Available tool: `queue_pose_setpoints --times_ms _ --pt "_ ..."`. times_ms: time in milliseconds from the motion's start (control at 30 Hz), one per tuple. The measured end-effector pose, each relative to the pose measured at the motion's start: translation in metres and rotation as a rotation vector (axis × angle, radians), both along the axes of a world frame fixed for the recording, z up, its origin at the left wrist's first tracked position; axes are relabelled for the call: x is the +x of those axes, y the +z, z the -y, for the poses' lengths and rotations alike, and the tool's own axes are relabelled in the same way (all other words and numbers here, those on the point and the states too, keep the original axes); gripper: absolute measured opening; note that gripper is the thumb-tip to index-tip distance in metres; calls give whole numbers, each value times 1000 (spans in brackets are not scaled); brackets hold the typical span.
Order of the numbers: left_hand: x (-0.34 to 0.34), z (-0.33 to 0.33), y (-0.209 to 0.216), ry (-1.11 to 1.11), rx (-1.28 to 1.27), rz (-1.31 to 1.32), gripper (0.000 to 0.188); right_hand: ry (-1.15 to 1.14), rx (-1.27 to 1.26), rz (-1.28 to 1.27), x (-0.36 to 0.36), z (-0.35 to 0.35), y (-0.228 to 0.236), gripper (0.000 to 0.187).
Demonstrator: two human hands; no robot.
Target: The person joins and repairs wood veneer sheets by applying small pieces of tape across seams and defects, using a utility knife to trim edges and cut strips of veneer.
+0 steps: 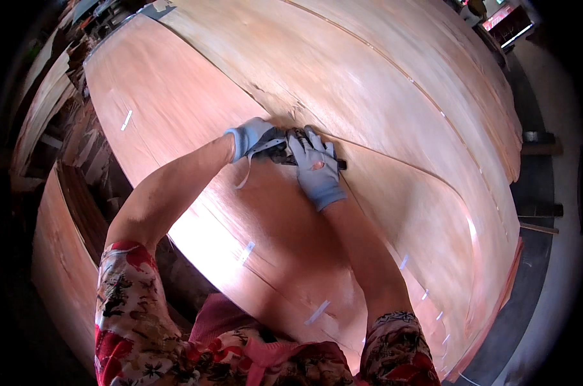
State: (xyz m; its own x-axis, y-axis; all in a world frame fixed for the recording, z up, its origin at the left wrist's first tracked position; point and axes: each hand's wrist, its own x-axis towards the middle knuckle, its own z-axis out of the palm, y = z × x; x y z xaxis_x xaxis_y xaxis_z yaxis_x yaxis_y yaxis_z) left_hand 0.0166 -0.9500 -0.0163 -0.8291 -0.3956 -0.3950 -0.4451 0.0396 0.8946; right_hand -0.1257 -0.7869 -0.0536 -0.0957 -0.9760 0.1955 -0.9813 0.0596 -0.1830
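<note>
Veneer stack (79, 212): left of the pinkish veneer sheet.
Pinkish veneer sheet (175, 90): spread beneath both hands, bearing short white tape pieces (126, 120).
Gloved left hand (256, 135): fingers curled, gripping a narrow white strip (245, 175) that dangles over the pinkish sheet.
Dark hand tool (282, 156): between the hands, by the pinkish sheet's right edge; long axis runs left to right, slightly oblique; which end is front, cannot tell.
Gloved right hand (315, 168): laid over the tool, fingers nearly straight, slightly parted; whether it grips, cannot tell.
Pale veneer sheet (343, 83): right of the pinkish sheet.
</note>
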Motion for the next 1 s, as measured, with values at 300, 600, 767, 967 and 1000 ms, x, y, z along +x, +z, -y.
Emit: queue_pose_setpoints --times_ms 300,600,767,967,1000 --pt "20 4 67 191 -406 354 25 19 83 -240 14 3 23 37" --pt "142 37 3 711 -24 -74 24 25 -168 -50 4 -6 10 46" --pt "134 40 -14 745 29 -72 21 23 -141 -68 0 -9 9 38" --pt "135 45 -26 744 -98 -164 14 34 -181 -99 3 -5 13 34" --pt "137 47 -24 768 -103 -130 13 42 -194 -101 5 -4 12 34"
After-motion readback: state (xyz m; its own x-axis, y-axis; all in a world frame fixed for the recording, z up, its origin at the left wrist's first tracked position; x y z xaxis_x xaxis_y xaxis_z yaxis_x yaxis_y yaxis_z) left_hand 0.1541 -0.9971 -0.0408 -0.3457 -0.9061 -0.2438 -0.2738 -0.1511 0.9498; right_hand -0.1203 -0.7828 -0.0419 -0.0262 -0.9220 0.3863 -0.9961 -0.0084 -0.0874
